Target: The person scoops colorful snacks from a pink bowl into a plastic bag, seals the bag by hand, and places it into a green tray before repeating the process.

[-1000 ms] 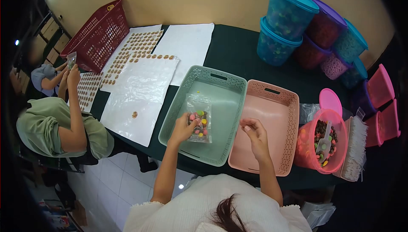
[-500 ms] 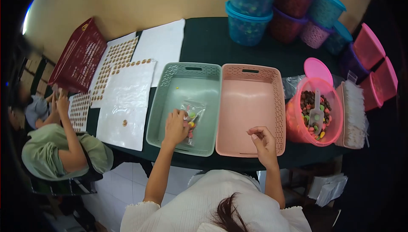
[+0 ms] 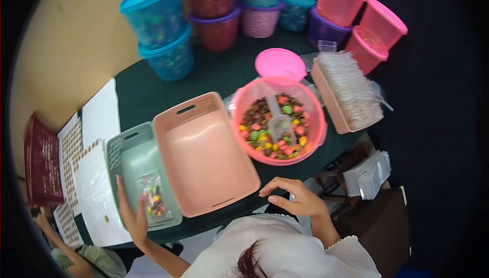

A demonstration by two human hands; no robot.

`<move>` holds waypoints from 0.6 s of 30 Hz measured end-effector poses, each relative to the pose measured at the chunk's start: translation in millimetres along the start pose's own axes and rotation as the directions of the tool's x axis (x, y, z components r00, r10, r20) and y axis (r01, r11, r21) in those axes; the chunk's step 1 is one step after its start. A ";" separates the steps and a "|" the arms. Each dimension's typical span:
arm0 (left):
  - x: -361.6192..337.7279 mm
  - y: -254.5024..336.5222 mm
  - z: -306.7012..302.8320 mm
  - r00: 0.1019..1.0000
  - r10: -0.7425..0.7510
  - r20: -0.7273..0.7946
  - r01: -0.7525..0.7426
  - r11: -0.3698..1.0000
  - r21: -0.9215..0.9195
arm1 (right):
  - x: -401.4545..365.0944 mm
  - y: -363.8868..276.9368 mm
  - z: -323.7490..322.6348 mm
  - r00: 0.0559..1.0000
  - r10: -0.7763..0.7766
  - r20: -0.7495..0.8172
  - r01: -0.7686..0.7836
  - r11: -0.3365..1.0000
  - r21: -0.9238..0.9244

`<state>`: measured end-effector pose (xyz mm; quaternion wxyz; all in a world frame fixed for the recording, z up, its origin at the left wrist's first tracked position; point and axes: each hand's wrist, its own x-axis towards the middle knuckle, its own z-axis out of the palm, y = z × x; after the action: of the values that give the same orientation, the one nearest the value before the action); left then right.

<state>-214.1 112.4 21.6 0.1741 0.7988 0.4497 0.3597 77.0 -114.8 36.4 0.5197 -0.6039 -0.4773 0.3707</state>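
Observation:
A clear plastic packet of colourful candies (image 3: 157, 204) lies in the green basket (image 3: 175, 218). My left hand (image 3: 133, 216) is over the basket's near left part, open, with its fingers apart beside the packet. To the right, my right hand (image 3: 299, 199) hovers near the table's front edge, thumb and curved fingers apart, holding nothing. It is below the pink tub (image 3: 318, 125), which is filled with brown, pink, green and yellow candies (image 3: 254, 136). A clear scoop (image 3: 279, 124) rests in those candies. Between the tub and the green basket sits the peach basket (image 3: 209, 168) with nothing in it.
Lidded tubs (image 3: 165, 56) are stacked along the back. A pink lid (image 3: 280, 64) lies behind the open tub. A narrow box of clear bags (image 3: 351, 92) stands at right. On the left are sticker sheets (image 3: 71, 161), a maroon crate (image 3: 43, 161) and another person's arm (image 3: 66, 250).
My view has swung right. My left hand has opened and come off the candy packet, which stays in the green basket. The right hand has moved right, from the peach basket towards the tub.

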 end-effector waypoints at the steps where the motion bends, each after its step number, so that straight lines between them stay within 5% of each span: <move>1: -0.5 7.8 2.0 0.980 -0.198 -0.011 0.190 0.954 -0.230 | -5.9 -3.0 -18.8 1.000 -0.010 0.018 0.010 1.000 0.022; 3: -13.5 49.7 26.0 0.963 -0.180 -0.201 -0.045 0.628 -0.777 | -18.6 -4.6 -61.4 0.993 -0.064 -0.101 0.055 0.995 -0.089; 7: -31.4 150.9 113.1 0.975 -0.115 -0.192 -0.043 0.744 -0.667 | -42.1 10.0 -162.9 0.897 -0.092 -0.432 -0.011 0.973 -0.229; 9: -41.0 193.4 143.4 0.994 0.091 -0.067 -0.109 0.623 -0.774 | -45.8 12.4 -215.9 0.802 -0.147 -0.579 -0.099 0.923 -0.371; 12: -56.1 236.8 181.4 0.995 0.077 0.056 0.001 0.576 -0.817 | -40.1 35.8 -299.2 0.759 -0.336 -0.558 -0.134 0.758 -0.638; 15: -62.2 263.8 202.2 0.985 0.140 0.104 0.007 0.563 -0.826 | -22.7 63.2 -369.0 0.826 -0.174 -0.536 -0.259 0.728 -0.635; 17: -59.7 279.7 206.5 0.989 0.127 0.077 -0.008 0.567 -0.824 | -5.6 82.9 -400.4 0.970 0.102 -0.220 -0.240 0.525 -0.817; 18: -59.3 282.9 207.8 0.992 0.103 0.073 0.003 0.564 -0.826 | 3.8 88.8 -406.2 0.973 0.099 -0.207 -0.228 0.527 -0.819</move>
<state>85.7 -79.6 25.5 0.5411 0.6570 0.1968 0.4867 478.4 -222.7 24.6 0.1619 -0.8440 -0.5008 0.1032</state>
